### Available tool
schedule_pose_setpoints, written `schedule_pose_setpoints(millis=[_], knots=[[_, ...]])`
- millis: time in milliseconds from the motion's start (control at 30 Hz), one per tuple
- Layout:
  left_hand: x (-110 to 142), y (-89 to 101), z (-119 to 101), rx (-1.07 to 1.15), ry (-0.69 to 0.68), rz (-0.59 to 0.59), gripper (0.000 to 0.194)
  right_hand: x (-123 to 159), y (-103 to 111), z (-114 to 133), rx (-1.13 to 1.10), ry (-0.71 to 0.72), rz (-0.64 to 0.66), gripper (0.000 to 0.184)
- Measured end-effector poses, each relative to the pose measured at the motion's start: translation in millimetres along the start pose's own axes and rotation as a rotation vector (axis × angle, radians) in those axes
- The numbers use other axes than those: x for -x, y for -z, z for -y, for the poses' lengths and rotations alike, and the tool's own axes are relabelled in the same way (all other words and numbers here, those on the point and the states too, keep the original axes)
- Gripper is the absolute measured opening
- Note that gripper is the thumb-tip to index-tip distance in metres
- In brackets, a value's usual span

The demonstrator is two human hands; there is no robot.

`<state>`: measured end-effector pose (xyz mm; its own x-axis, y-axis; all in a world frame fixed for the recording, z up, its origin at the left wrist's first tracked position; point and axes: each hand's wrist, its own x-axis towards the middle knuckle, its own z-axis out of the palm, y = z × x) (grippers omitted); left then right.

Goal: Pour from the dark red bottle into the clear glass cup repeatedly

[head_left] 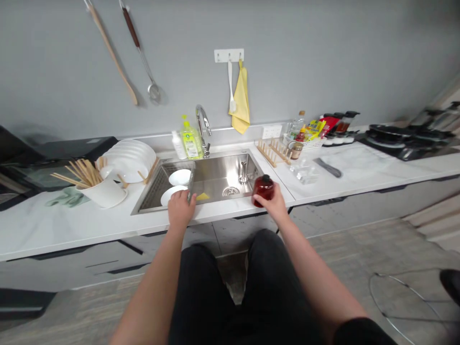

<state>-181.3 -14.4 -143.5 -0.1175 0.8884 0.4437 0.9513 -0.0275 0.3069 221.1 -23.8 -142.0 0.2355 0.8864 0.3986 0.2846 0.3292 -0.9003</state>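
The right hand (pixel 275 201) is gripping a dark red jar (pixel 263 191) with a black knob on top; the fingers and thumb are wrapping around its sides. The jar is occupying the front right corner of the sink (pixel 217 175); base contact cannot be determined. The left hand (pixel 180 208) is reaching over the sink's front edge, left of its midpoint, beside the drain basket (pixel 154 189); whether it is clamping anything cannot be determined. Two white bowls (pixel 178 178) are lying inside the basket. A faucet (pixel 204 129) is standing at the sink's rear edge. A wooden rack (pixel 268 154) is standing near the rear right corner.
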Motion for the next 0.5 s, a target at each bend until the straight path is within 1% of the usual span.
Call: schedule_pose_setpoints(millis=[67, 100, 133, 167, 200, 233, 300, 367, 400, 500], knots=[[-2.6, -4.3, 3.1, -0.001, 0.023, -0.004, 0.058, -23.1, 56.4, -17.1, 0.113, -0.011, -0.161, 0.09], [-4.0, -5.2, 4.8, 0.006, 0.034, 0.001, 0.058, -34.4, 79.9, -24.8, 0.172, -0.018, -0.223, 0.089], [-5.0, -5.7, 6.4, 0.018, 0.038, 0.007, 0.058, -44.8, 99.2, -31.7, 0.233, -0.024, -0.276, 0.086], [-5.5, -5.8, 7.7, 0.031, 0.033, 0.013, 0.057, -54.1, 114.0, -37.8, 0.294, -0.026, -0.312, 0.084], [-5.5, -5.9, 8.7, 0.043, 0.025, 0.018, 0.056, -61.9, 124.2, -43.0, 0.334, -0.034, -0.335, 0.082], [-5.2, -5.9, 9.3, 0.052, 0.018, 0.021, 0.054, -68.0, 130.2, -47.5, 0.357, -0.045, -0.353, 0.082], [-3.9, -6.5, 10.0, 0.058, 0.024, 0.014, 0.053, -75.0, 132.4, -54.8, 0.372, -0.085, -0.404, 0.087], [-2.9, -7.9, 11.0, 0.058, 0.045, -0.006, 0.053, -77.6, 127.1, -61.1, 0.364, -0.137, -0.457, 0.093], [-2.7, -8.8, 11.6, 0.062, 0.054, -0.016, 0.053, -78.2, 123.5, -64.2, 0.36, -0.151, -0.479, 0.093], [-3.2, -11.8, 13.8, 0.081, 0.056, -0.027, 0.054, -80.8, 115.5, -74.6, 0.387, -0.114, -0.532, 0.085]])
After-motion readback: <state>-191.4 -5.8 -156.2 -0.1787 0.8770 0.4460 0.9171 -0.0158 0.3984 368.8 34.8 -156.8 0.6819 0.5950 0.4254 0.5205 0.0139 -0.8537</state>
